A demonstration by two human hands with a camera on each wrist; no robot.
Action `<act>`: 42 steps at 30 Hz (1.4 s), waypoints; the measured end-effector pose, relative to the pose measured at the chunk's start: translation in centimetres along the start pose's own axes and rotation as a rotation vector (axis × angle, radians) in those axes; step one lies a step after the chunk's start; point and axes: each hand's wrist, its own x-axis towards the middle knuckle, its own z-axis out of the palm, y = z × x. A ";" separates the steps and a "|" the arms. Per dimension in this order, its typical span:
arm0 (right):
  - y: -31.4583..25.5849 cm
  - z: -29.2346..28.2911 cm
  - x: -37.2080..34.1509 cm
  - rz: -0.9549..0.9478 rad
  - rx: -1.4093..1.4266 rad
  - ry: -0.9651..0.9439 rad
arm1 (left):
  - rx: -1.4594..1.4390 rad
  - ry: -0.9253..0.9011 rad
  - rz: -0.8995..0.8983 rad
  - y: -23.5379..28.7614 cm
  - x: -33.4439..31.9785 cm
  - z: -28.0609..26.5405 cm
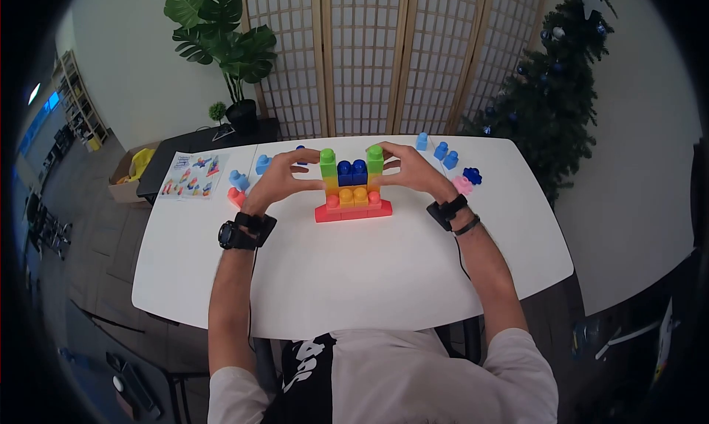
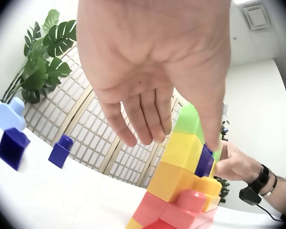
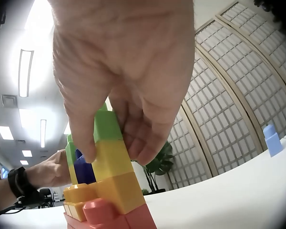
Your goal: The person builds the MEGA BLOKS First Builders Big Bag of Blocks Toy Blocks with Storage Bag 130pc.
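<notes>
A building-block structure (image 1: 354,213) stands on the white table, with a red base, orange blocks and two columns topped in green. Dark blue blocks (image 1: 352,174) sit between the columns. My left hand (image 1: 281,179) is beside the left column, its thumb against the column and its fingers fairly straight behind it. At the other side, my right hand (image 1: 415,171) pinches the right column, thumb in front and curled fingers behind. In the right wrist view, the thumb overlaps a yellow block (image 3: 115,160) under the green block (image 3: 107,126).
Light blue blocks (image 1: 238,179) and a red block (image 1: 235,196) lie left of the structure. Several blue blocks (image 1: 441,151) stand at the back right, near a pink piece (image 1: 462,185) and a dark blue piece (image 1: 472,176). A printed sheet (image 1: 193,176) lies at the table's left.
</notes>
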 end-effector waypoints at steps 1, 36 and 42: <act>-0.1 0.2 -0.4 -0.010 0.037 0.059 | -0.031 0.059 0.024 0.0 -0.3 -0.7; 6.9 0.0 0.7 0.235 0.154 0.115 | 0.496 -0.091 0.036 -13.6 4.9 3.5; 8.2 3.9 4.4 -0.009 -0.047 -0.090 | 0.360 -0.109 0.020 -11.2 4.7 4.1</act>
